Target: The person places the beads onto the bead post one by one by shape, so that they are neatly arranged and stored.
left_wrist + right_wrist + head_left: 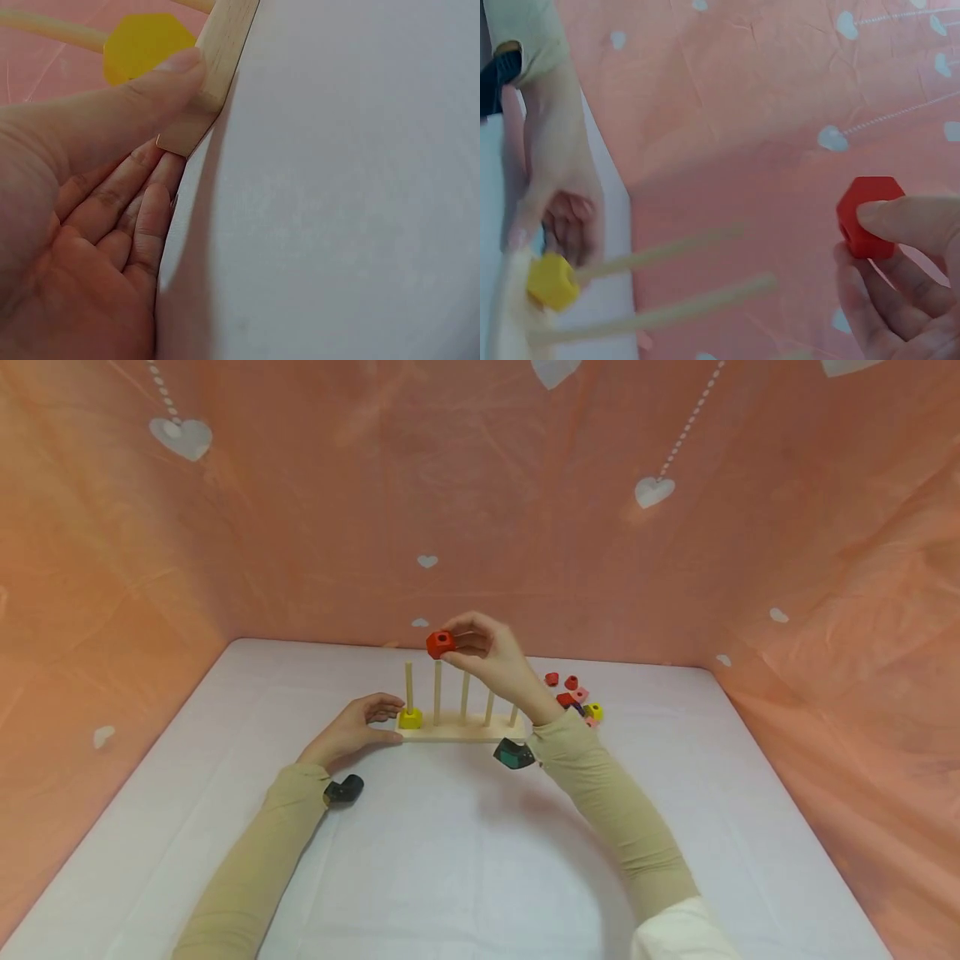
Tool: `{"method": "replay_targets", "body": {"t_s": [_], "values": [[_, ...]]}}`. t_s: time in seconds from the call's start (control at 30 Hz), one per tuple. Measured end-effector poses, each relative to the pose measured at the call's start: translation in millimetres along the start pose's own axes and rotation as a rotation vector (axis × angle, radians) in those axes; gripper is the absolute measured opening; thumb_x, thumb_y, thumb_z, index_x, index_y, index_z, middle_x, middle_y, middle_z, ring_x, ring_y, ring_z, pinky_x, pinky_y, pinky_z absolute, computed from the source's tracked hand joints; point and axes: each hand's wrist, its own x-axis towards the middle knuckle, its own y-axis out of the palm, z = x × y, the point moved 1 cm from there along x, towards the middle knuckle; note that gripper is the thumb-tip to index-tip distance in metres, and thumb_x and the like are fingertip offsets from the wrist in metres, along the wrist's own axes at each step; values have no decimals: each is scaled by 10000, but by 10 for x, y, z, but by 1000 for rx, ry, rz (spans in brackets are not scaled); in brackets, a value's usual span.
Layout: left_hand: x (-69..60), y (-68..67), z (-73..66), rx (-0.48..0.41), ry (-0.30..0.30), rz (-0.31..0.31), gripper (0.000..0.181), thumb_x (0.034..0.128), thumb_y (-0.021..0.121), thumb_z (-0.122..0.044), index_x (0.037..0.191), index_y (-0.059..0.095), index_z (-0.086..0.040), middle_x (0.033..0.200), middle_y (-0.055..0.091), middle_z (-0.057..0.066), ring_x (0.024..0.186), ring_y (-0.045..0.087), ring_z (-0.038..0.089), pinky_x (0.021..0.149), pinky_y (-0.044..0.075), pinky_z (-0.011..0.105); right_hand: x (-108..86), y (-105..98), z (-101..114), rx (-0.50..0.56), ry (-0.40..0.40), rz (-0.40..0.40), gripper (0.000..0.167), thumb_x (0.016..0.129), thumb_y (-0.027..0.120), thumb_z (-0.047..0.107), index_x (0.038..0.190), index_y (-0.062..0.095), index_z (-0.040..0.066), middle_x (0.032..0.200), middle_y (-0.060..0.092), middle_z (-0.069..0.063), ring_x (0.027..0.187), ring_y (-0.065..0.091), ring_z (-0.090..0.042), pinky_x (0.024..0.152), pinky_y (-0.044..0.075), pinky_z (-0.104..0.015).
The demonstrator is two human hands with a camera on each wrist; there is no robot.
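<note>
A wooden peg stand (pixel 457 732) with several upright pegs sits on the table. One yellow hexagonal bead (pixel 410 719) is on its leftmost peg, down at the base. My left hand (pixel 352 727) grips the stand's left end; the left wrist view has the thumb (pixel 142 94) along the base edge and the fingers around its end. Above the pegs, my right hand (pixel 487 652) pinches a red hexagonal bead (pixel 440 644) between thumb and fingers. The bead is clear of the peg tops, its hole visible in the head view.
To the right of the stand lies a loose cluster of beads, including red beads (pixel 552 679), a pink bead (pixel 580 694) and another yellow bead (pixel 595 711). Dark wrist cameras (pixel 345 789) stick out from both sleeves. A pink heart-patterned cloth (pixel 480 527) encloses the white table (pixel 420 860).
</note>
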Motion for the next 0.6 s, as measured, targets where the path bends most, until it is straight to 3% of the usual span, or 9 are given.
{"method": "replay_targets", "body": {"t_s": [0.23, 0.5, 0.6], "values": [[6, -6, 10, -5, 8, 5, 590, 770, 810, -133, 1283, 527, -63, 1263, 572, 135, 1180, 501, 311, 1046, 361, 462, 59, 244, -64, 50, -28, 6, 296, 848, 644, -105, 1133, 563, -102, 1107, 610, -228, 970, 615, -342, 895, 506, -403], [-4, -13, -1, -3, 27, 2, 572, 779, 803, -145, 1276, 533, -56, 1251, 580, 133, 1163, 515, 315, 1034, 375, 475, 108, 434, -134, -11, -22, -28, 295, 858, 641, -90, 1142, 563, -92, 1128, 605, -232, 1026, 583, -323, 944, 469, -451], [-4, -9, -2, 3, 46, 5, 571, 784, 799, -146, 1275, 529, -37, 1246, 581, 148, 1157, 520, 328, 1026, 380, 487, 128, 479, -267, -13, -3, -46, 308, 861, 645, -78, 1157, 562, -76, 1141, 601, -222, 1029, 584, -318, 923, 488, -424]]}}
